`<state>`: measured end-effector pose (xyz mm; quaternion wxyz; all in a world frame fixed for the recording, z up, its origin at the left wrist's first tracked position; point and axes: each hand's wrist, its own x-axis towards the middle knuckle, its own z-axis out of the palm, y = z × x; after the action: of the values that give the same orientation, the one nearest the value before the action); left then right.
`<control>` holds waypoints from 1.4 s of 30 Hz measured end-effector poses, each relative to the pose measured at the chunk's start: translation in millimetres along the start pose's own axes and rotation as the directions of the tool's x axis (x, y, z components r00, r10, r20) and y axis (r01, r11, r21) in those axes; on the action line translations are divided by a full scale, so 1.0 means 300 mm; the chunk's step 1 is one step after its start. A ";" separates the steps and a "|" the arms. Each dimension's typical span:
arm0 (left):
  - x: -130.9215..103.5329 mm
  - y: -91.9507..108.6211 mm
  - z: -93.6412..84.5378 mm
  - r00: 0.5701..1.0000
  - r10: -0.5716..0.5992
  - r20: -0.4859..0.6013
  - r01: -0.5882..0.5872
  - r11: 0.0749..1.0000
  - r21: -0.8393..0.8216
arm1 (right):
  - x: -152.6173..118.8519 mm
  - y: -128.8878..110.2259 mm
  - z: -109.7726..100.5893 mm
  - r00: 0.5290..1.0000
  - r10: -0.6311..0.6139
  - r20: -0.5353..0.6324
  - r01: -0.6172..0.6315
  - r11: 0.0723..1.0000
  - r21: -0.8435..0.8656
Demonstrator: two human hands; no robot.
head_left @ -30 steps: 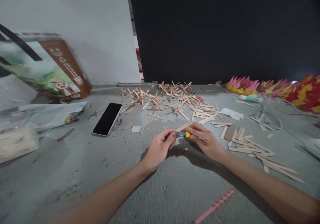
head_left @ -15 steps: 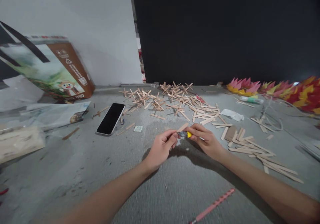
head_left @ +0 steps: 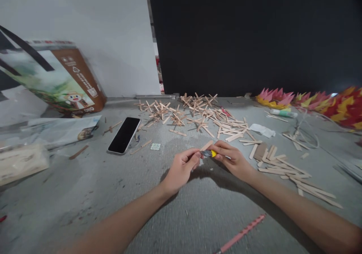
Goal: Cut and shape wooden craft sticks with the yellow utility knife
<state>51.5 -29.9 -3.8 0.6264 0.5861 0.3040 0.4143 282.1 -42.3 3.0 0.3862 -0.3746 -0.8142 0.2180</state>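
My left hand (head_left: 182, 168) is closed, its thumb and fingers pinching the near end of a wooden craft stick (head_left: 207, 145). My right hand (head_left: 230, 159) grips a small grey tube with a yellow end (head_left: 213, 153), just above the table. The tube's grey part reaches the left fingertips; whether those fingers also hold it is hard to make out. Behind the tube, the stick slants up toward the right fingers. Beyond both hands lies a pile of craft sticks (head_left: 230, 127), some joined into star-like crosses (head_left: 161, 110).
Loose craft sticks (head_left: 283, 167) lie at right, near a crumpled tissue (head_left: 262, 130). To the left are a phone (head_left: 124, 136), a small square packet (head_left: 155, 146) and a printed bag (head_left: 62, 80). A pink pen-like stick (head_left: 243, 233) lies in front. Pink and yellow paper petals (head_left: 274, 98) stand back right.
The camera view shifts very slightly. Both hands keep their place and hold, with the tube's grey part tilted a little differently.
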 end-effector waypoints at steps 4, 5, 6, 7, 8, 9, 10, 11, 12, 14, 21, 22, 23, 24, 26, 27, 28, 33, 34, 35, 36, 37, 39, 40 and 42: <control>-0.004 0.006 -0.002 1.000 0.003 0.012 -0.003 1.000 0.028 | -0.002 0.001 0.003 1.000 -0.004 -0.003 0.004 1.000 0.004; -0.005 0.008 -0.003 1.000 0.005 0.018 -0.006 0.999 0.038 | -0.003 0.002 0.004 1.000 -0.009 -0.005 0.009 1.000 0.004; -0.005 0.008 -0.003 1.000 0.007 0.025 -0.008 0.999 0.043 | -0.003 0.003 0.005 1.000 -0.013 -0.009 0.014 1.000 0.004; -0.004 0.008 -0.003 0.999 0.009 0.031 -0.010 0.999 0.040 | -0.004 0.004 0.006 1.000 -0.015 -0.009 0.015 1.000 0.004; -0.004 0.007 -0.003 0.999 0.011 0.036 -0.012 0.999 0.030 | -0.005 0.004 0.006 1.000 -0.014 -0.009 0.014 1.000 0.005; -0.002 0.005 -0.003 0.999 0.012 0.038 -0.012 1.000 0.017 | -0.005 0.005 0.005 1.000 -0.013 -0.007 0.013 1.000 0.005; -0.001 0.003 -0.003 0.999 0.013 0.038 -0.013 1.000 0.003 | -0.006 0.005 0.004 1.000 -0.012 -0.005 0.012 1.000 0.006; 0.000 0.002 -0.002 0.999 0.016 0.036 -0.015 1.000 -0.009 | -0.006 0.006 0.003 1.000 -0.010 -0.002 0.010 1.000 0.010; 0.000 0.001 -0.002 0.999 0.018 0.032 -0.018 1.000 -0.017 | -0.006 0.006 0.002 1.000 -0.007 0.000 0.007 1.000 0.013; 0.000 0.001 -0.002 1.000 0.019 0.025 -0.018 1.000 -0.013 | -0.007 0.006 0.002 1.000 -0.002 0.004 0.002 1.000 0.016; -0.006 0.010 -0.001 1.000 0.000 0.021 0.000 1.000 0.012 | -0.001 0.001 0.007 1.000 -0.014 -0.008 0.014 1.000 -0.008; -0.005 0.010 0.000 1.000 0.001 0.023 -0.001 1.000 0.003 | 0.000 -0.001 0.006 1.000 -0.013 -0.006 0.013 1.000 -0.006; -0.004 0.010 0.000 1.000 0.001 0.026 -0.001 1.000 -0.004 | 0.001 -0.003 0.005 1.000 -0.011 -0.003 0.011 1.000 -0.005; -0.004 0.009 -0.001 1.000 0.001 0.027 -0.001 1.000 -0.010 | 0.001 -0.004 0.003 1.000 -0.007 -0.003 0.007 1.000 -0.004; -0.003 0.009 -0.001 1.000 0.001 0.026 -0.001 1.000 -0.011 | 0.002 -0.007 0.001 1.000 0.001 0.002 -0.001 1.000 -0.006; -0.004 0.010 -0.001 1.000 0.000 0.024 0.000 1.000 -0.006 | 0.001 -0.008 0.000 1.000 0.003 0.005 -0.003 1.000 -0.007; -0.005 0.011 -0.001 1.000 -0.002 0.022 0.002 1.000 0.002 | 0.001 -0.008 0.000 1.000 0.005 0.008 -0.005 1.000 -0.007; -0.009 0.016 0.002 1.000 0.003 0.024 -0.004 0.999 0.039 | -0.007 0.004 0.007 1.000 -0.015 -0.005 0.015 1.000 0.013; -0.009 0.017 0.003 1.000 0.004 0.027 -0.005 0.999 0.036 | -0.008 0.007 0.008 1.000 -0.018 -0.006 0.018 1.000 0.015; -0.008 0.017 0.003 1.000 0.006 0.031 -0.007 1.000 0.027 | -0.009 0.009 0.008 1.000 -0.020 -0.007 0.020 1.000 0.017; -0.008 0.018 0.003 0.999 0.008 0.036 -0.009 1.000 0.013 | -0.009 0.011 0.007 1.000 -0.021 -0.005 0.021 1.000 0.017; -0.007 0.017 0.003 0.999 0.010 0.041 -0.010 1.000 -0.002 | -0.008 0.012 0.006 1.000 -0.021 -0.003 0.021 1.000 0.015; -0.005 0.017 0.003 0.999 0.013 0.042 -0.012 0.999 -0.030 | -0.006 0.013 0.004 1.000 -0.018 0.003 0.018 1.000 0.007; -0.004 0.016 0.004 0.999 0.013 0.039 -0.012 0.999 -0.036 | -0.005 0.014 0.003 1.000 -0.013 0.008 0.013 1.000 0.001; -0.004 0.017 0.005 0.999 0.011 0.033 -0.010 0.999 -0.035 | -0.003 0.014 0.004 1.000 -0.008 0.006 0.008 1.000 -0.008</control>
<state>51.2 -31.8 1.1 0.6394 0.5835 0.2830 0.4130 283.2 -40.5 -0.9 0.3831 -0.3721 -0.8178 0.2142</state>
